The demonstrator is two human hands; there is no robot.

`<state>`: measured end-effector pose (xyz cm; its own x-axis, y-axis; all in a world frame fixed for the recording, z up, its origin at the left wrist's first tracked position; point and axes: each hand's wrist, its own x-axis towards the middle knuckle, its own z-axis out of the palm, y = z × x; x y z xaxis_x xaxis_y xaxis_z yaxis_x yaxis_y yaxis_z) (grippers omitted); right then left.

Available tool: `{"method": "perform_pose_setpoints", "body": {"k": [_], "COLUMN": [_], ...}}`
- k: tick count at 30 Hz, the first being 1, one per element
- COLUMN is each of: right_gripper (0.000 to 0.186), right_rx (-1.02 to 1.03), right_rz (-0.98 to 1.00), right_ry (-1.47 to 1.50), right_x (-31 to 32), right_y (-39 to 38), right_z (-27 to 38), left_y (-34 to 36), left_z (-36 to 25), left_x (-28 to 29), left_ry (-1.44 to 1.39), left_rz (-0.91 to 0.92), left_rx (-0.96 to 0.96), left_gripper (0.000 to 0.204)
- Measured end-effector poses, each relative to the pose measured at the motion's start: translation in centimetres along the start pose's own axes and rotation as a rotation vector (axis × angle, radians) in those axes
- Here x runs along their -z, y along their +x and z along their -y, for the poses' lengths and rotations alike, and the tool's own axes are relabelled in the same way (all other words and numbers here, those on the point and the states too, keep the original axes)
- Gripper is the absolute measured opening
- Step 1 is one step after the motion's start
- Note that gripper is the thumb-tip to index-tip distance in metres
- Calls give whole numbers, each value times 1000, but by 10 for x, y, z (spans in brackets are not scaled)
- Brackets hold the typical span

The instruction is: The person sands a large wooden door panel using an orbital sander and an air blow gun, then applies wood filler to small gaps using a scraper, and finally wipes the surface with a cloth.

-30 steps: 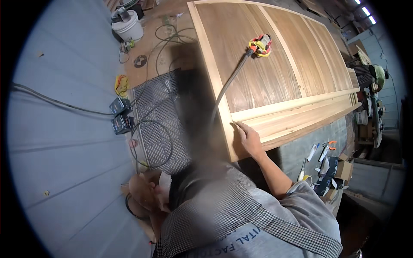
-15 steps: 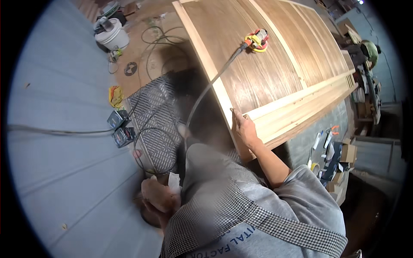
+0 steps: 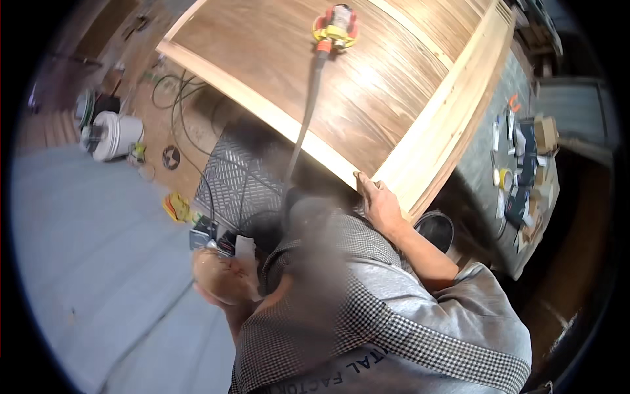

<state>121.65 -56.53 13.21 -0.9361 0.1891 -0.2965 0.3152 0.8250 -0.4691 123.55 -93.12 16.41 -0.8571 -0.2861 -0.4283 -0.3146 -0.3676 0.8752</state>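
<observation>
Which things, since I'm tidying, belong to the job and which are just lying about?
In hand: wooden panel under right hand; white piece at left hand; probably the corded tool.

Lying about, apparently: white bucket, dark disc, cardboard box.

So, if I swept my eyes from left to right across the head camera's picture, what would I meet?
White bucket → crumpled yellow bundle → left hand → red-and-yellow tool → right hand → yellow tape roll → open cardboard box.

Dark capital lettering [image 3: 363, 363], partly hidden, runs upside down across the grey shirt [image 3: 387, 299].
</observation>
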Motion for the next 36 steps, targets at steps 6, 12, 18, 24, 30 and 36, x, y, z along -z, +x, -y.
{"method": "perform_pose_setpoints", "body": {"k": [6,12,18,24,30,36], "right_gripper": [40,43,39,28,25,26], "right_rx": [-215,-394,-616,-819,-905,-1069], "right_rz": [-154,-265,-270,-538,-569,-625], "right_ry": [84,70,177,234,304,217], "right_x": [-23,-44,-40,-46,-45,-50], "right_y": [-10,-6,2,10,28,37], "right_z": [21,50,80,80,100,101], "left_y": [80,123,171,214,301,349], "left_z": [-54,-71,-83,-104,-107,-114], "left_x": [-28,-58,-88,-126,-94,-77], "left_ry": [-135,572,-99,65,-88,-109], "left_rz": [141,373,792,420,901,896], "left_rx": [13,-80,453,543,696,669], "left_gripper": [73,68,70,73,65,62]}}
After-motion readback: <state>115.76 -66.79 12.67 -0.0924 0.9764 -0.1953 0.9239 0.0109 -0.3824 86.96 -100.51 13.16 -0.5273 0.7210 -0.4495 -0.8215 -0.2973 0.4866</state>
